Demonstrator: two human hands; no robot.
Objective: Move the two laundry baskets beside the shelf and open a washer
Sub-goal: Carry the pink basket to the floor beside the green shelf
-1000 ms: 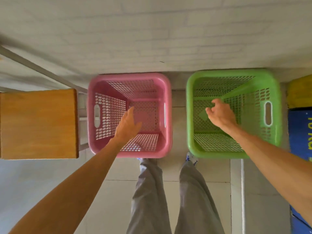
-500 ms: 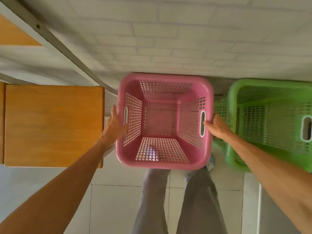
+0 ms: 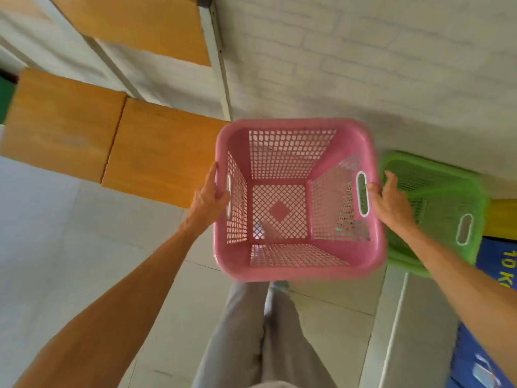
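Both hands (image 3: 208, 193) grip pink basket (image 3: 296, 264) above tiled floor (image 3: 84, 233).

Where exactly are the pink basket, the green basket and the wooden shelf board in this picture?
pink basket (image 3: 296, 271): head view, on its near rim.
green basket (image 3: 447, 191): head view, on its mesh inside.
wooden shelf board (image 3: 156, 152): head view, on its flat top.
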